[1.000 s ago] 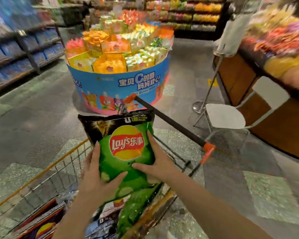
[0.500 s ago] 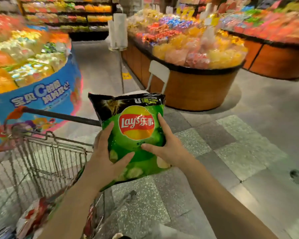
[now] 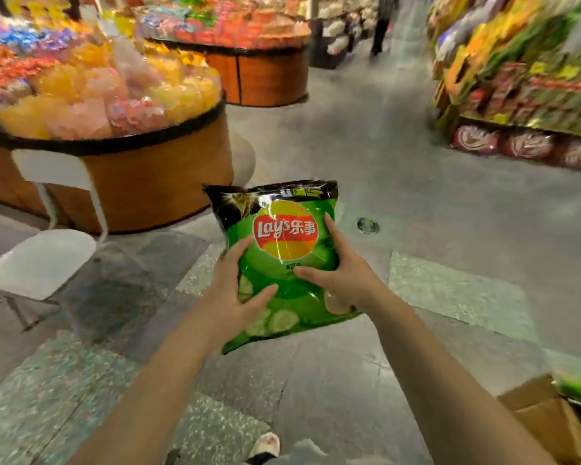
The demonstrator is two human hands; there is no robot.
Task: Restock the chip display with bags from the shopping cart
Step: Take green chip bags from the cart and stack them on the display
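ok, near edge first: my shoe [image 3: 265,444] shows at the bottom of the view, and a cardboard box [image 3: 547,417] sits at bottom right with something green on top, too blurred to name. both my forearms reach forward over the grey floor [image 3: 450,213]. i hold the green chip bag [image 3: 284,260] upright in front of me, in the air, label facing me. left hand [image 3: 230,297] grips its lower left edge, thumb across the front. right hand [image 3: 341,273] grips the right side, thumb on the front, fingers curled round the edge. further left, a white chair [image 3: 37,260] stands beside a round wooden candy bin [image 3: 155,176]. a second round bin [image 3: 269,75] is behind it. at far right, blurred shelves of snack bags [image 3: 524,92].
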